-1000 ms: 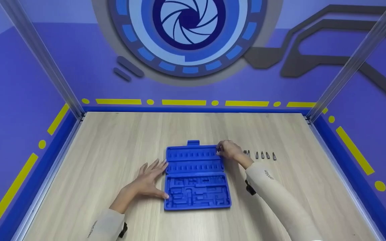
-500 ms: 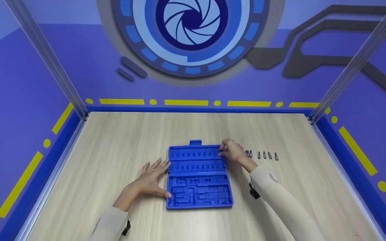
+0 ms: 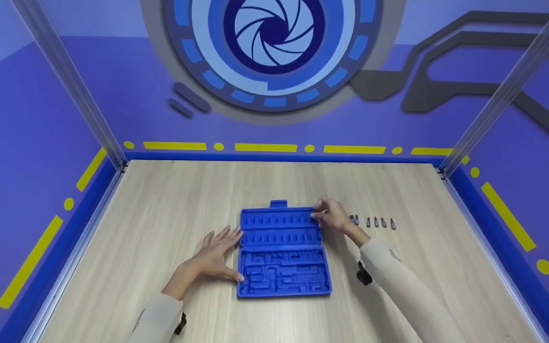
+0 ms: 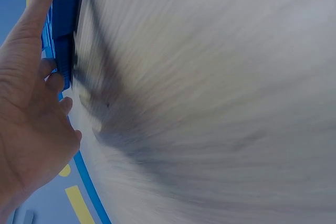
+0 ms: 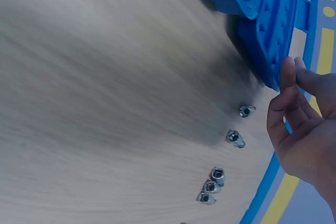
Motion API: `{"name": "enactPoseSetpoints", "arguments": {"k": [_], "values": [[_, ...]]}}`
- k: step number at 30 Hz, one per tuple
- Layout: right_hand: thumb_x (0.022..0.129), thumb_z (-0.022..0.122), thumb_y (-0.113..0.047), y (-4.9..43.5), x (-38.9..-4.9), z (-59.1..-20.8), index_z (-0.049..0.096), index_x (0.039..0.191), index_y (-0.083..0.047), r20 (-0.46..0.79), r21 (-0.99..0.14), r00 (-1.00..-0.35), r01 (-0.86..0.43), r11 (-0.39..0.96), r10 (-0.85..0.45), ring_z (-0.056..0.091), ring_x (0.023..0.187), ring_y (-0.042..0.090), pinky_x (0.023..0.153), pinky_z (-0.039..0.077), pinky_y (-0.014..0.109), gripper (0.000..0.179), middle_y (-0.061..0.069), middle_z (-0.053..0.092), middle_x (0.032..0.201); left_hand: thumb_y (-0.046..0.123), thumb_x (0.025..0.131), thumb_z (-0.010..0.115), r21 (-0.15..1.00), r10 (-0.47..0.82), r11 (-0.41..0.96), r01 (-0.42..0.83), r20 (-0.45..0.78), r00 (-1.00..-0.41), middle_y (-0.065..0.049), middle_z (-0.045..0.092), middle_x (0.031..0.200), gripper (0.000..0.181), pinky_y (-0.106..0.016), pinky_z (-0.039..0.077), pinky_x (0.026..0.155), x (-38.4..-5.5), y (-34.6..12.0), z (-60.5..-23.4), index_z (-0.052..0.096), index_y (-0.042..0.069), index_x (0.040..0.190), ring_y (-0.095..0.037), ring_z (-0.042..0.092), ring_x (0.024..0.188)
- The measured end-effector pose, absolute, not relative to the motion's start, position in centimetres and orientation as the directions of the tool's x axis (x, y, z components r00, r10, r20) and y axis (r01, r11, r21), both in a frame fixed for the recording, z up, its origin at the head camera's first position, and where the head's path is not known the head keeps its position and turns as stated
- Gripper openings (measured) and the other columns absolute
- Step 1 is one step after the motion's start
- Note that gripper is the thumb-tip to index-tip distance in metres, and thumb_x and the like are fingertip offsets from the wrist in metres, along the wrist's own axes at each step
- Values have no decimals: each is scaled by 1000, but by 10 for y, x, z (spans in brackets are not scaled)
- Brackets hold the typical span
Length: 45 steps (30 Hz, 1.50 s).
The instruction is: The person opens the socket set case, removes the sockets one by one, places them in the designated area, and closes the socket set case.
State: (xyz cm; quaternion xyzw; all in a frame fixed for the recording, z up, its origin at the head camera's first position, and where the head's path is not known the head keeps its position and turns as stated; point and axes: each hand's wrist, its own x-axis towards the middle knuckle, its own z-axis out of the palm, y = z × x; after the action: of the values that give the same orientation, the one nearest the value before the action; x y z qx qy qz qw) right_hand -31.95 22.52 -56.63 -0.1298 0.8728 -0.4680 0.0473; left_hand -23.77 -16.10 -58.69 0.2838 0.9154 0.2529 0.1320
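An opened blue plastic tool case (image 3: 284, 294) lies on the table, its moulded slots facing up. My left hand (image 3: 215, 257) has its fingers spread along the case's left side, the thumb touching the lower left edge. At the upper right corner, my right hand (image 3: 331, 215) brings thumb and index finger together over the end slot of the top row. The small metal bit socket at those fingertips is covered by them now. To the right, several metal bit sockets (image 3: 376, 222) stand in a loose row; the right wrist view shows square holes in the sockets (image 5: 217, 176).
The pale wood table (image 3: 184, 190) is bounded by blue printed panels (image 3: 350, 119) at the back and both sides. Metal posts (image 3: 112, 147) rise at the rear corners. The case's latch tab (image 3: 278, 203) points toward the back.
The right hand stays at the case's upper right corner, its fingers shifting slightly; a bit of metal seen there a second ago is covered now. The left hand keeps its place. The head view drifts slightly.
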Motion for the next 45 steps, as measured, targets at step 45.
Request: {"name": "enactPoseSetpoints", "arguments": {"k": [45], "values": [[99,67,-10,334,-308,-535,53,141,9,-198,-868,-927,15,497,-319,59,71,10,57,45,22,48,24,73,111,63,66,88,545,582,710,447,-95,-808,-13,19,171,129,-72,0,123,-238,-162,-589,24,7,162,-46,10,158]]}}
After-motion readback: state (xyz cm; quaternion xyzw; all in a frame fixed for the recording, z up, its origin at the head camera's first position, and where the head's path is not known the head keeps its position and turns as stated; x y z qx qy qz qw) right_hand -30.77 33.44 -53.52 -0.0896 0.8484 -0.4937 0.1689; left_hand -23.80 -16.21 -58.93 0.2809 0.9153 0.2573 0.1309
